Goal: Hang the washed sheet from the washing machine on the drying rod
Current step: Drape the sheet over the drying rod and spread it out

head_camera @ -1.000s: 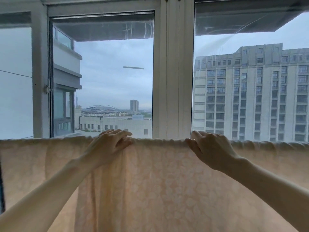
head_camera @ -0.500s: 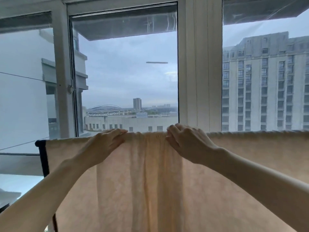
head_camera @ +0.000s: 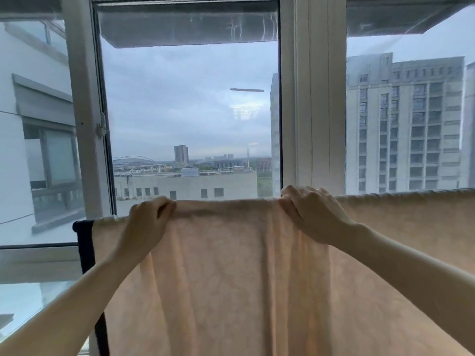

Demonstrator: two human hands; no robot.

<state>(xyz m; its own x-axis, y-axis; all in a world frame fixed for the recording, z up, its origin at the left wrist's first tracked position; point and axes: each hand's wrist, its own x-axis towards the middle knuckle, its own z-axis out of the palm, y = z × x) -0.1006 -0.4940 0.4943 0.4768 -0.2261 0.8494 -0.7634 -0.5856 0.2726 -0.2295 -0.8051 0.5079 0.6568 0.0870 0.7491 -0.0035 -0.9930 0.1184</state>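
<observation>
A pale peach sheet (head_camera: 231, 278) with a faint floral pattern hangs over the drying rod, which it hides along its whole top fold. My left hand (head_camera: 149, 222) grips the sheet's top edge near its left end, fingers curled over the fold. My right hand (head_camera: 311, 214) pinches the top edge further right, bunching the cloth into vertical folds below it. The stretch of fold between my hands is lifted and pulled taut. Only the rack's dark left post (head_camera: 86, 242) shows beside the sheet's left edge.
A large window (head_camera: 190, 111) with white frames stands right behind the rack. A thick white mullion (head_camera: 312, 98) rises behind my right hand. Outside are a grey sky, low buildings and a tall apartment block (head_camera: 403, 124) at the right.
My view has swung to the left, bringing the rack's dark left post into sight. Both hands moved left along the top fold, then spread apart, and their fingers curled onto the cloth.
</observation>
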